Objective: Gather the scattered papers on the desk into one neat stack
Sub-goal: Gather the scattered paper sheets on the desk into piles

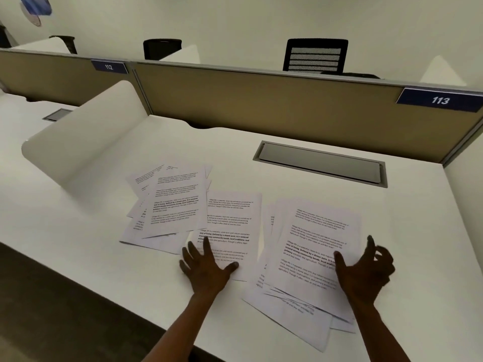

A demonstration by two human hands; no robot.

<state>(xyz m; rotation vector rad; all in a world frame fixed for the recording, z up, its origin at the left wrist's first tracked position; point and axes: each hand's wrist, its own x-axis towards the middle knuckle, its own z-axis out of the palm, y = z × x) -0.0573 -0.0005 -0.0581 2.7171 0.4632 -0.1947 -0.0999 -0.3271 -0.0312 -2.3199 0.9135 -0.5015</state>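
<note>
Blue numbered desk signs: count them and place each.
2. One blue numbered desk sign, reading 112, on the partition's upper left; the other, reading 113, at far right. More may lie outside view.

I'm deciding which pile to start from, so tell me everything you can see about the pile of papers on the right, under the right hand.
The right pile is a loose fan of white printed sheets lying flat on the white desk, edges misaligned, lower corners splayed toward the desk's near edge. The top sheet sits askew, with paragraphs of black text, one bold; the words are too blurred to read. The right hand rests on its right side, thumb on the top sheet. It lies close beside the middle sheet.
</note>
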